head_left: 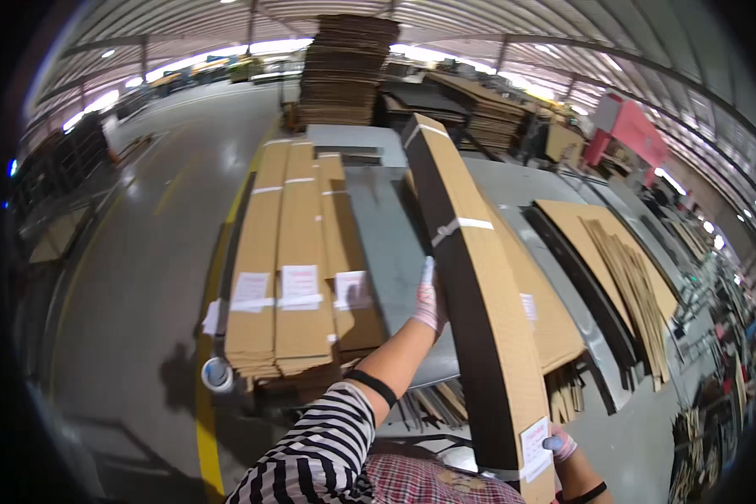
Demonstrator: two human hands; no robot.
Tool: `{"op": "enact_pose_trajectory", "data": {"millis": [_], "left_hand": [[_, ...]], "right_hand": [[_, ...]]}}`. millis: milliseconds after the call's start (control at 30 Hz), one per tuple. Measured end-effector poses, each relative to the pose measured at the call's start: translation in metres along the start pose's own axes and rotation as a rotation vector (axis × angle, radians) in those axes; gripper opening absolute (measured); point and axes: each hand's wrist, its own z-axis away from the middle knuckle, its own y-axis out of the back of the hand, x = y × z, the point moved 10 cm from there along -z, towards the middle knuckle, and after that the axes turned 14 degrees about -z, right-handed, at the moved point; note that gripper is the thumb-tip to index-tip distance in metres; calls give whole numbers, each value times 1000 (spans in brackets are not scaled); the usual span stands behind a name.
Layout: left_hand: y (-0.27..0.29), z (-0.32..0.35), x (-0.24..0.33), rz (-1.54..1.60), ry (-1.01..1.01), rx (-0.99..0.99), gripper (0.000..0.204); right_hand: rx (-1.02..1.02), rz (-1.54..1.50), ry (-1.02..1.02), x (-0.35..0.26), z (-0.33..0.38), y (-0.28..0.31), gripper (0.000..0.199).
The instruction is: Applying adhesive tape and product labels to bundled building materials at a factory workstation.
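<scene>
A long narrow cardboard carton [482, 277] with a dark side and white strapping stands tilted up in front of me. My left hand [428, 304], in a pale glove with bluish fingertips, presses against its dark left side; part of the fingers is hidden behind it. At the near end my right hand [561, 443], gloved too, grips the right edge with the thumb by a white label [535, 449]. Left of it, long flat cartons [257, 227] with labels and white straps lie side by side in stacks. A grey-blue sheet surface [386, 227] lies beside them.
A tall stack of cardboard [347, 71] rises at the back. On the right lie a brown board [601, 231] and loose cardboard strips [634, 294]. A roll of tape [217, 375] sits by the yellow floor line [207, 445]. A pink machine [622, 139] stands far right.
</scene>
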Motion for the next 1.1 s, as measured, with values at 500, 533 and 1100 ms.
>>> {"op": "enact_pose_trajectory", "data": {"millis": [500,533,1100], "left_hand": [[-291,101,-113,-4,29,-525,78],[-313,130,-110,-121,-99,-587,87],[-406,238,-144,201,280,-1191,119]], "right_hand": [[580,600,783,-152,203,-88,113],[638,708,764,-151,214,-87,124],[1175,584,723,187,299,-130,132]]}}
